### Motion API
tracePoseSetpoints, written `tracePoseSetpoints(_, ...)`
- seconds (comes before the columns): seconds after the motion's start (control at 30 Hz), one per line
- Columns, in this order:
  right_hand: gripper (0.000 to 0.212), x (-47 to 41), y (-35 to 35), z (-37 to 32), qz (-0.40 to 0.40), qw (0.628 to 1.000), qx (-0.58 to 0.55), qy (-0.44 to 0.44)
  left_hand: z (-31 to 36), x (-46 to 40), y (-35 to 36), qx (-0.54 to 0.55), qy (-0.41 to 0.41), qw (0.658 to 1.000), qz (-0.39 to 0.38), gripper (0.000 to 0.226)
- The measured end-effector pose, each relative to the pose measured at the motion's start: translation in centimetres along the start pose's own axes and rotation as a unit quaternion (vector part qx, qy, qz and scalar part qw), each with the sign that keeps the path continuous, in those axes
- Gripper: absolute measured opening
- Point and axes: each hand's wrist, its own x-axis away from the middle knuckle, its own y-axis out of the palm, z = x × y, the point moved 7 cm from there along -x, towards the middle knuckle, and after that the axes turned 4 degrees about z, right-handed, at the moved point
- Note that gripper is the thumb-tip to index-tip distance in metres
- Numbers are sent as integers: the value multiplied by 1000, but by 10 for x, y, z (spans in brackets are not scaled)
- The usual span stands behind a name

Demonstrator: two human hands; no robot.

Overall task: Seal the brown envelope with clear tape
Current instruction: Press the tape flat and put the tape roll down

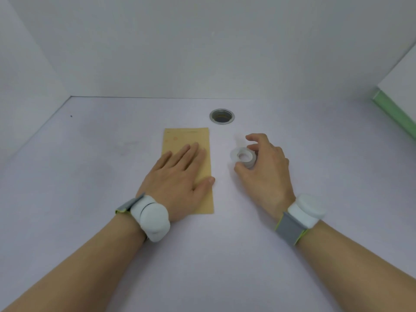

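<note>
Risk: right hand [262, 164], fingers curled pinching clear tape roll [243, 157] just right of brown envelope [188, 140], may lose the free end w/ one-hand pull, bc left hand [177, 176], fingers spread flat, only pins envelope on table [90, 176].

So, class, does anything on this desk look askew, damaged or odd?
Nothing stands out. The flat brown paper envelope lies squarely under the left hand; the right hand grips the clear tape roll.
</note>
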Motion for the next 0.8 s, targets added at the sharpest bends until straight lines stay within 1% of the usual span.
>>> tracePoseSetpoints(0.13,54,-2,-7,4,9,1000,-9,10,3,-1,1,-2,7,1000,5,88)
tracePoseSetpoints(0.2,54,-5,-15,11,14,1000,12,16,3,0,0,-1,6,1000,11,87)
tracePoseSetpoints(0.27,57,-11,-25,23,21,999,20,42,3,1,1,-2,6,1000,14,86)
tracePoseSetpoints(0.33,60,-13,-36,35,34,997,12,67,3,2,1,0,6,1000,15,86)
tracePoseSetpoints(0.5,61,-7,-48,47,45,994,-39,88,3,3,0,8,8,1000,11,87)
tracePoseSetpoints(0.57,64,-10,-45,46,41,995,-46,82,1,1,2,9,5,1000,6,86)
tracePoseSetpoints(0.63,74,-8,-46,45,34,994,-55,84,1,2,1,11,5,1000,-1,81)
tracePoseSetpoints(0.7,84,-6,-51,45,46,990,-90,101,0,0,-6,60,-3,998,13,77)
tracePoseSetpoints(0.77,82,-4,-59,46,68,981,-129,124,-4,3,-24,166,-26,984,54,77)
tracePoseSetpoints(0.8,79,-2,-60,50,73,979,-147,122,-8,6,-31,235,-33,968,80,77)
